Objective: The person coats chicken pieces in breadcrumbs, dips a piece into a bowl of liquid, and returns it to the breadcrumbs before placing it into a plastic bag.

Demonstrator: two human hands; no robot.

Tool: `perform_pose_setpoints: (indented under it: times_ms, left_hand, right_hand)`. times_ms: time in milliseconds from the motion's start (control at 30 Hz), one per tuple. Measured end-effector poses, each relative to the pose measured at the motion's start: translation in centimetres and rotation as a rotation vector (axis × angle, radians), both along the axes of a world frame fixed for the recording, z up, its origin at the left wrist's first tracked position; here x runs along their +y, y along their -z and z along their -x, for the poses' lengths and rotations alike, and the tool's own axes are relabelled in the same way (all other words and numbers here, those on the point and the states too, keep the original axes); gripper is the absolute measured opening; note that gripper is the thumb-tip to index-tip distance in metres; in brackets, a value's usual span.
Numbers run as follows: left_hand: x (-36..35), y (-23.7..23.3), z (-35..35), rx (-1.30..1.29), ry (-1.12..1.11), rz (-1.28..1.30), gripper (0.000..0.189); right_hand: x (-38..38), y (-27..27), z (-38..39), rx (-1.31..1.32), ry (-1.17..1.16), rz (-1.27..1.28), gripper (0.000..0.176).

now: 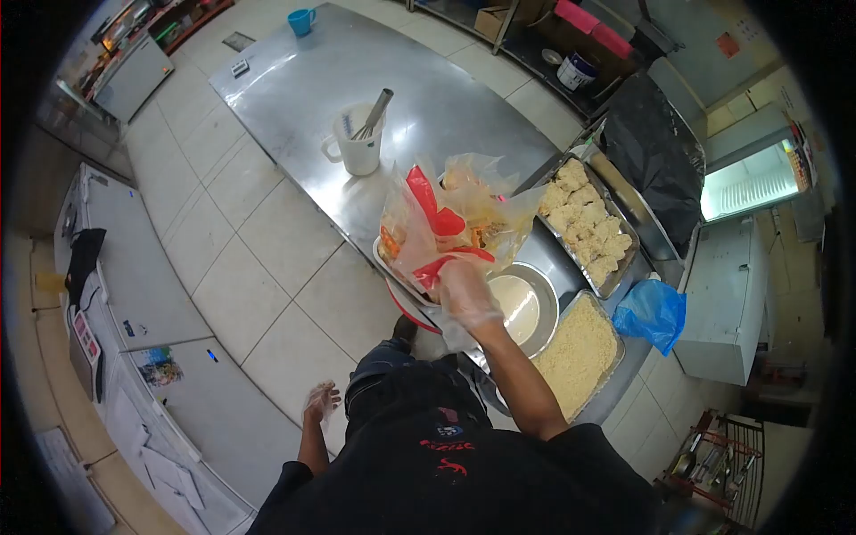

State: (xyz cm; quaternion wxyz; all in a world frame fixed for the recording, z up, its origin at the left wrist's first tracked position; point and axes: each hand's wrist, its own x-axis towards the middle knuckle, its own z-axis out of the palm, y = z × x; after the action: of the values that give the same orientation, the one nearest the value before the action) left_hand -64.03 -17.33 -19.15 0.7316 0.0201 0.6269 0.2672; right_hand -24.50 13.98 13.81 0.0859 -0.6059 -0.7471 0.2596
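My right hand (466, 292), in a clear plastic glove, reaches to the near side of a clear plastic bag (513, 209) with red markings; its fingertips are hidden against the bag. The bag holds orange-coloured food and sits in a tray (385, 254) on the steel table. Just right of this hand is a metal bowl (522, 308) of pale liquid. My left hand (322, 401), also gloved, hangs low over the floor beside my body, fingers apart and holding nothing. A tray of crumbs (581, 349) and a tray of coated pieces (584, 218) lie to the right.
On the steel table (267, 107) stand a white jug (360, 152) with a whisk (374, 114) in it and a blue cup (301, 22). A blue plastic bag (651, 314) lies by the crumb tray. White freezers (152, 259) line the left; shelves stand behind.
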Motion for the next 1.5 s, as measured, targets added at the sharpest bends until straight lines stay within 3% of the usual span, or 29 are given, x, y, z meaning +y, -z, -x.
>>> perform_pose_setpoints:
  times_ms: [133, 233, 367, 433, 533, 600, 700, 800, 900, 933, 1000, 1067, 1200, 1300, 1333, 1400, 1467, 1500]
  left_hand:
    - [2.1, -1.5, 0.1, 0.121, 0.008, -0.004, 0.031]
    - [3.6, 0.6, 1.4, 0.117, -0.028, -0.044, 0.034]
    - [7.3, -0.9, 2.3, 0.144, -0.025, -0.089, 0.041]
    - [10.7, -2.5, 2.1, 0.229, -0.076, -0.177, 0.041]
    - [16.7, -6.9, 1.7, 0.295, -0.049, -0.411, 0.053]
    - [21.1, -13.3, -0.2, 0.379, 0.021, -0.555, 0.057]
    - [26.6, -19.7, -3.3, 0.383, 0.052, -0.676, 0.058]
    - [30.0, -29.5, -8.5, 0.360, 0.076, -0.809, 0.049]
    - [31.7, -32.3, -12.6, 0.273, 0.158, -0.994, 0.036]
    - [32.0, -33.7, -14.1, 0.289, 0.236, -1.043, 0.034]
    - [31.8, -37.2, -17.5, 0.122, 0.315, -1.153, 0.036]
    - [32.8, -37.8, -20.0, 0.261, 0.528, -1.419, 0.038]
    - [33.7, -38.3, -23.8, 0.469, 0.836, -1.825, 0.042]
    - [33.4, -40.2, -25.1, 0.381, 0.877, -1.737, 0.045]
    - [33.0, -41.4, -25.4, 0.617, 0.836, -2.003, 0.053]
    - [32.8, -35.7, -26.8, 0.267, 0.649, -1.748, 0.050]
    - [32.9, -34.8, -27.4, 0.194, 0.605, -1.631, 0.050]
    - [33.2, -34.8, -27.1, 0.283, 0.652, -1.654, 0.051]
  right_hand:
    - [1.2, 6.2, 1.1, -0.121, 0.147, 0.003, 0.018]
    - [1.0, 3.0, 1.4, -0.186, 0.001, -0.009, 0.025]
    - [-0.3, 9.9, 0.5, -0.312, -0.115, -0.257, 0.021]
    - [-0.6, 8.7, 0.7, -0.321, -0.074, -0.261, 0.020]
    - [-0.1, 7.8, 0.3, -0.236, -0.039, -0.322, 0.021]
    - [-0.5, 8.8, -1.1, -0.194, -0.023, -0.432, 0.021]
    - [-0.9, 9.3, -3.5, -0.138, -0.046, -0.400, 0.014]
    - [-2.2, 3.1, -3.4, 0.422, 0.078, -0.483, 0.008]
    - [-2.7, -7.1, -1.9, 0.310, 0.295, -0.038, 0.014]
    - [-3.0, -7.1, -2.2, 0.473, 0.269, -0.252, 0.009]
    - [-3.1, -8.3, -3.4, 0.693, 0.231, -0.156, 0.011]
    - [-3.1, -9.5, -4.6, 0.901, 0.204, -0.043, 0.016]
    - [-3.4, -11.7, -5.7, 1.059, 0.194, 0.001, 0.020]
    - [-3.5, -12.1, -5.4, 1.155, 0.307, -0.131, 0.026]
    - [-3.4, -11.7, -5.2, 1.161, 0.365, -0.219, 0.028]
    - [-3.7, -11.4, -5.5, 1.208, 0.431, -0.257, 0.030]
    - [-4.2, -11.6, -5.9, 1.292, 0.442, -0.159, 0.033]
    - [-4.4, -11.9, -5.8, 1.161, 0.432, -0.216, 0.033]
